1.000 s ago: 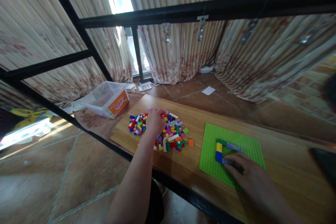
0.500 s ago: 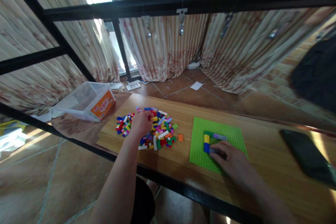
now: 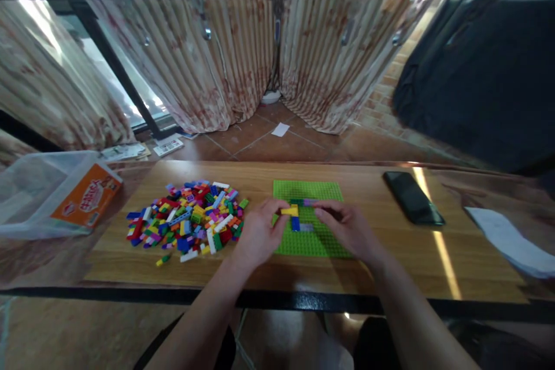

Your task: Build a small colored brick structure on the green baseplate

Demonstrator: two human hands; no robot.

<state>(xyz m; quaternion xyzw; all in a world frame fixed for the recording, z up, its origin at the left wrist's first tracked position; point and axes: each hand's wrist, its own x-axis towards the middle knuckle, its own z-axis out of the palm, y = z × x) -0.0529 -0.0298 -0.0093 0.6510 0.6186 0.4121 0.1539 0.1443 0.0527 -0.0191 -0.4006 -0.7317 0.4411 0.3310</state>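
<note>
Clear tub (image 3: 30, 222): placed left of the desk (image 3: 260, 170), fronted by an orange label (image 3: 89, 196).
Brick pile (image 3: 186, 217): spread loosely over the left part of the desk, mixed in red, blue, yellow, white, green and other colours.
Left hand (image 3: 264, 231): clamped on a yellow brick (image 3: 285, 211) between thumb and fingers, over the left side of the green baseplate (image 3: 290, 245).
Yellow brick: held level, right beside the bricks fixed on the baseplate.
Fixed bricks: set in an angular outline, with dark green and purple (image 3: 309, 202) behind, blue (image 3: 295, 224) and grey (image 3: 306, 227) nearer.
Right hand (image 3: 344, 224): bent over the baseplate, fingertips near the purple brick; cannot tell whether gripping anything.
Black phone (image 3: 414, 198): lying flat, well apart from the baseplate.
White papers (image 3: 511, 240): lying farthest right.
</note>
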